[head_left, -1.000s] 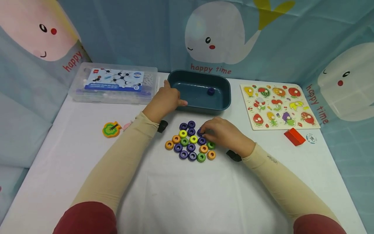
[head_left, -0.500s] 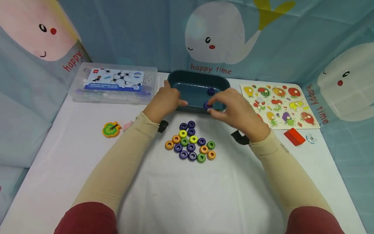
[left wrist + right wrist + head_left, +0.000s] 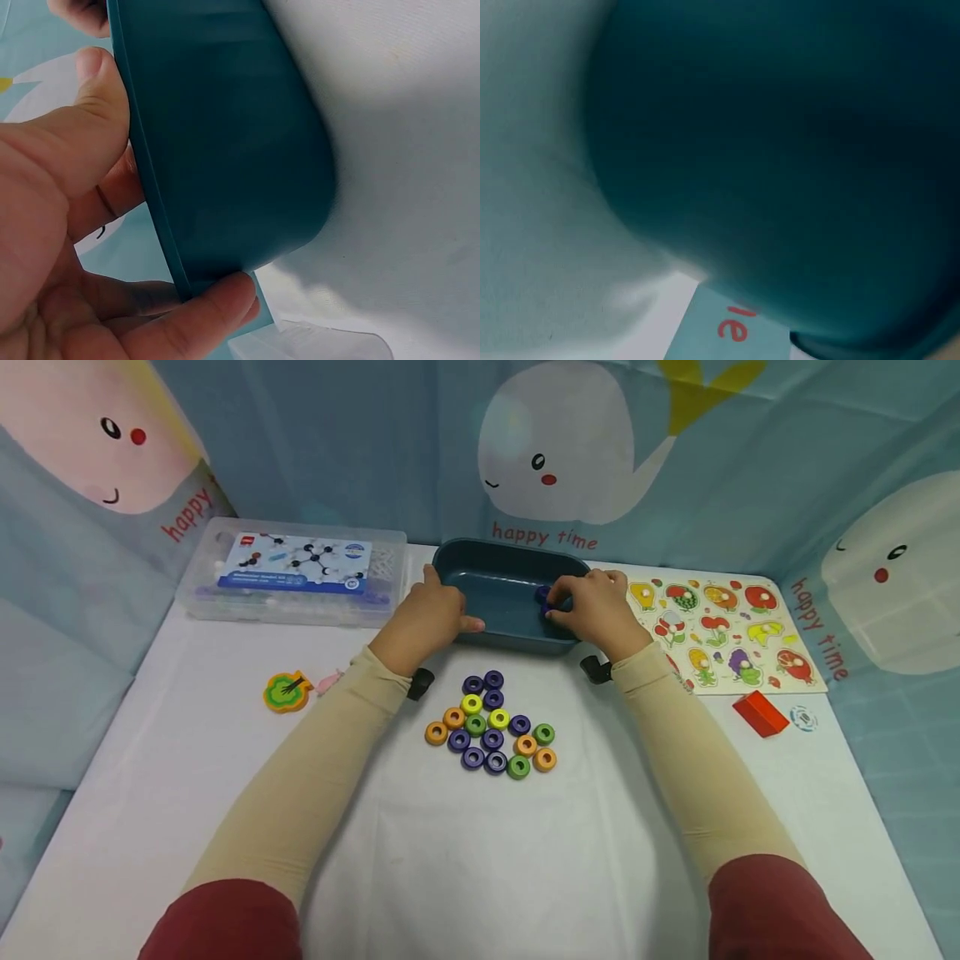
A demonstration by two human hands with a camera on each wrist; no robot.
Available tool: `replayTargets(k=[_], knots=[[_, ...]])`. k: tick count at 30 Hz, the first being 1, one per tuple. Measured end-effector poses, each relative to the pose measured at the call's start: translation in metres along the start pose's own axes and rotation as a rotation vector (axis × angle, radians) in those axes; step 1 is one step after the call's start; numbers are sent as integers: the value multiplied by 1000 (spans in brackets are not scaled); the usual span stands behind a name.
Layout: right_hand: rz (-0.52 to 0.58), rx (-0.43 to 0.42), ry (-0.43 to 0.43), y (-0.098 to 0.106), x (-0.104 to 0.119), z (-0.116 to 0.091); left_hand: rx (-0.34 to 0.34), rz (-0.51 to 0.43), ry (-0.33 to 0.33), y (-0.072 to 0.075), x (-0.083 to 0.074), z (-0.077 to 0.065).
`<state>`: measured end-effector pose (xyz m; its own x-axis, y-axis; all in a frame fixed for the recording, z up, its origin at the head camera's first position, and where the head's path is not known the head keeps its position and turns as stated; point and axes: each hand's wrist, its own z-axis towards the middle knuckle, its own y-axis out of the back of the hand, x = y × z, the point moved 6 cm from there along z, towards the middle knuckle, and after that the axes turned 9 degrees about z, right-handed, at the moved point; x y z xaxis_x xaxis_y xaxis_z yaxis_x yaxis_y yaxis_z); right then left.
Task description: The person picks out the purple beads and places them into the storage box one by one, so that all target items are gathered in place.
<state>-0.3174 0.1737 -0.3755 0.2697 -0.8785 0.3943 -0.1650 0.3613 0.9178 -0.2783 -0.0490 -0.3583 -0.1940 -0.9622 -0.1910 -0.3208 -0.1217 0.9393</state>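
Note:
A dark teal plastic bin (image 3: 495, 597) sits at the back of the white table. My left hand (image 3: 429, 617) holds its left end, thumb along the near rim; in the left wrist view that hand's fingers (image 3: 199, 319) bend against the outside of the bin (image 3: 232, 135). Over the bin's right end, my right hand (image 3: 596, 610) pinches a purple ring (image 3: 547, 609) between thumb and forefinger, low inside. Just beyond it lies a second purple ring (image 3: 542, 593). The bin's wall (image 3: 765, 165) fills most of the right wrist view, hiding the fingertips. Nearer me, several purple rings (image 3: 492, 699) lie in a loose cluster.
Orange rings (image 3: 436, 733), green rings (image 3: 518, 767) and yellow rings (image 3: 498, 719) share the cluster. Left stand a clear kit box (image 3: 292, 568) and a tree-shaped toy (image 3: 287, 692). Right are a fruit puzzle board (image 3: 738, 635), a red block (image 3: 761, 714) and a round token (image 3: 803, 719).
My right hand took a purple ring from the cluster, carried it up to the bin, and shifted right and lower inside it. The left hand stayed on the bin.

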Motion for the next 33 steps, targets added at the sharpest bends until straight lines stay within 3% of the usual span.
replayTargets(k=[10,18,21,25,29,33], knots=[[-37,43,-97,0,0,-3,35,16,-1,0,-5,2],[20,29,-59,9,7,-7,38,36,8,0,-3,4],[65,-30,2,17,21,-25,36,31,8,0,-1,4],[106,-73,122,20,52,-67,39,39,-2,-1,-1,5],[86,24,153,3,76,-108,42,57,-7,-1,-2,6],[40,130,136,-22,87,-128,54,59,15,0,-2,6]])
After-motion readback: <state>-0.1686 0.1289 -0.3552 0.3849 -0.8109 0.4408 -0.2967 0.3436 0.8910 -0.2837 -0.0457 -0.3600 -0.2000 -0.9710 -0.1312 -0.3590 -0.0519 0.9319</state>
